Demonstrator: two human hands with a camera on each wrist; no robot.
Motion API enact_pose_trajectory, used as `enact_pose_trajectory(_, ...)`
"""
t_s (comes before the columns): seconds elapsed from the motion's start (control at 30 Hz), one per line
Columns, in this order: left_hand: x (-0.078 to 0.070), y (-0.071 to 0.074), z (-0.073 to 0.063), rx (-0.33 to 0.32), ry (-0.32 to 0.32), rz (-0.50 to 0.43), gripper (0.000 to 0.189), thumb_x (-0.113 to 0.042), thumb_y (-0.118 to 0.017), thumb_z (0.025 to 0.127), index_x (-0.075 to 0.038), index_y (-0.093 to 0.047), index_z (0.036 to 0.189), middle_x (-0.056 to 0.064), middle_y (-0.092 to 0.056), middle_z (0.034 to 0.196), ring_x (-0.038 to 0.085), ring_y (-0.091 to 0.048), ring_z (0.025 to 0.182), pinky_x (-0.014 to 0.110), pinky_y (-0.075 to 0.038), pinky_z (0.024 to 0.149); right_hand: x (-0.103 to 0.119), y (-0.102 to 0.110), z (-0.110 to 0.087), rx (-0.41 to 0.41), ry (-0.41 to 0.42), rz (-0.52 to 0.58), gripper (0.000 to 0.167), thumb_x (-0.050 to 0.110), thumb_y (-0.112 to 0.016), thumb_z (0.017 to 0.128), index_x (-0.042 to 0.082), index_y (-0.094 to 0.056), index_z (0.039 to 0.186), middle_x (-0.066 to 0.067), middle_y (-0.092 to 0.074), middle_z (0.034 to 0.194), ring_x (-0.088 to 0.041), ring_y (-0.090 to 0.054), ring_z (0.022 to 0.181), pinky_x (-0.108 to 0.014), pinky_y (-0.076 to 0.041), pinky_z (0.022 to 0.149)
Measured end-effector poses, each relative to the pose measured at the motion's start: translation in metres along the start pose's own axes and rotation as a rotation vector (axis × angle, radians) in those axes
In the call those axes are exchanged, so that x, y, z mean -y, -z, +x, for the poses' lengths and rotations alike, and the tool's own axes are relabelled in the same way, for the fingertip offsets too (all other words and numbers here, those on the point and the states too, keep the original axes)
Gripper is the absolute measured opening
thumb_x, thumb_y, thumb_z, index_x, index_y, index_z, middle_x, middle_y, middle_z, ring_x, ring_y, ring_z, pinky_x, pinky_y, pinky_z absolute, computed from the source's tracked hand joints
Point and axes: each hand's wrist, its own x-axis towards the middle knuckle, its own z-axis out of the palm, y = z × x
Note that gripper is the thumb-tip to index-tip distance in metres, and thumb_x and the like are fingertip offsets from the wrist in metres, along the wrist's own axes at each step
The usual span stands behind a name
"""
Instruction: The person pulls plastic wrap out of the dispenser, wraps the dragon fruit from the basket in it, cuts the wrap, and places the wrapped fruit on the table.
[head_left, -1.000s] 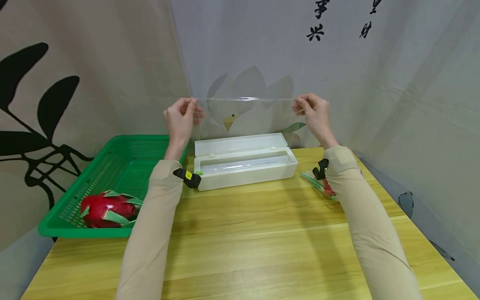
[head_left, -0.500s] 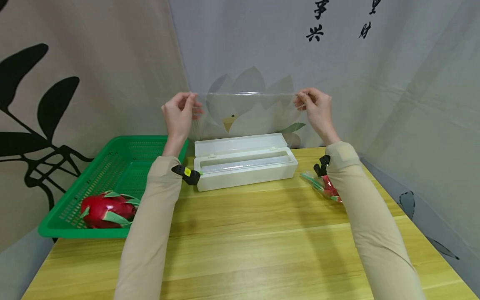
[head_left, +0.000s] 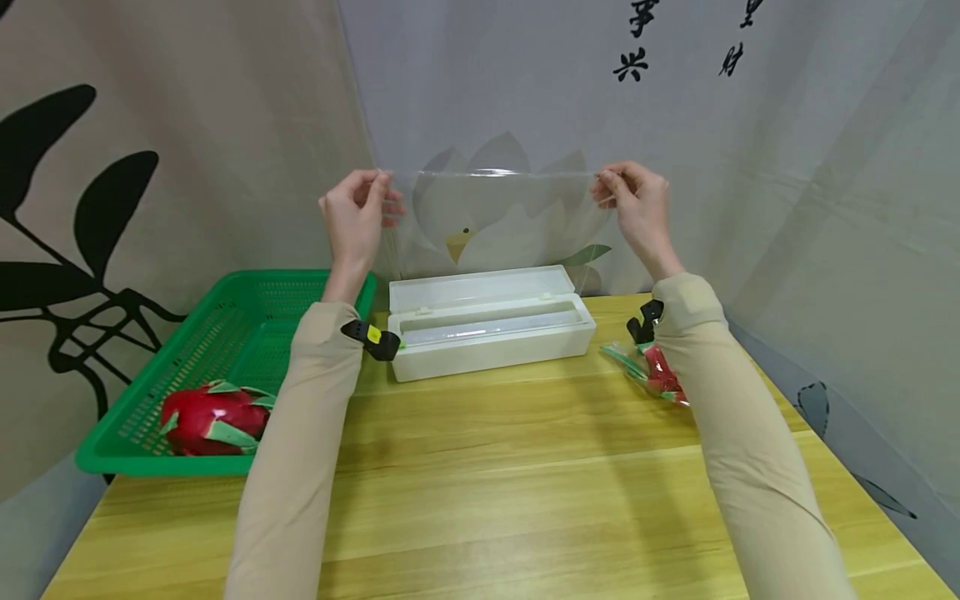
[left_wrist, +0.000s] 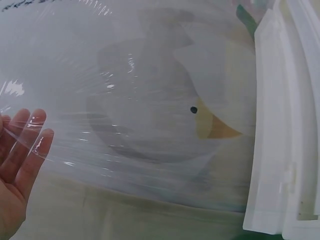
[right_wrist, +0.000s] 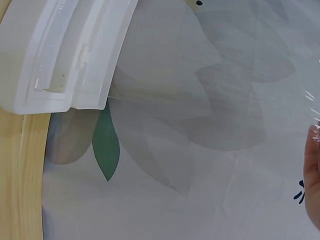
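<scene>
Printed cloth (head_left: pixel 480 92) backs a wood-grain table (head_left: pixel 487 475) in the head view; left hand (head_left: pixel 356 215) and right hand (head_left: pixel 639 204) pinch opposite ends of the top edge of a clear film (head_left: pixel 495 173), taut above an open white box (head_left: pixel 495 357). Left wrist view: the film creases toward the left hand. Right wrist view: the right hand shows only in part, its pinch unseen.
</scene>
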Motion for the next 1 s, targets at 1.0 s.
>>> enact_pose_trajectory(1.0,-0.028,-0.003,0.010,-0.025,-0.051,-0.033,0.021,-0.019,-0.061,0.092,-0.002,-0.070,0.098,-0.013,-0.065,0.068,0.003,-0.066,0.059,0.019,-0.055,0.056,0.023,0.004,0.012,-0.068,0.011,0.108,0.013,0.010,-0.058,0.092,0.007,-0.069,0.086,0.006,-0.066,0.070,-0.007,-0.062,0.065,-0.017,-0.054,0.064)
